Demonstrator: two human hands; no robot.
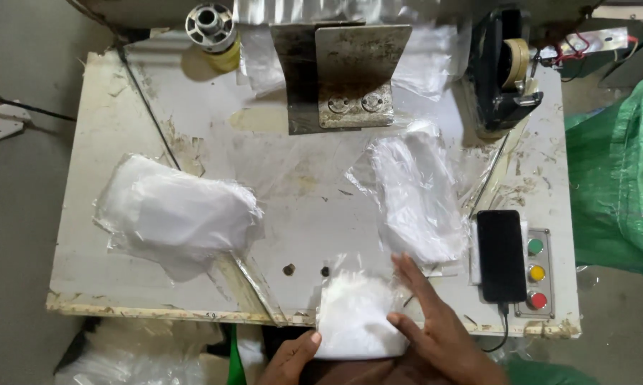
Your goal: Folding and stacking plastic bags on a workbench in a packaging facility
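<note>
While both my hands sit at the near edge of the worn white worktable [86, 142], they bracket a white folded cloth piece in a clear bag [355, 317], which overhangs that edge just in front of the metal press bracket [341, 75]. My right hand [435, 328] lies flat, fingers spread, palm pressing the bag's right side, likely to keep it from sliding. My left hand [291, 360] shows only partly; its thumb touches the bag's lower left corner, grip on it I cannot tell. Left of the bracket lies a stack of bagged white pieces [175, 214]; right of it, loose clear plastic bags [417, 196], within reach of that hand. Further right: a black phone [501, 254] on a cable beside a three-button panel [535, 272], and a tape dispenser [503, 71] level with the bracket.
</note>
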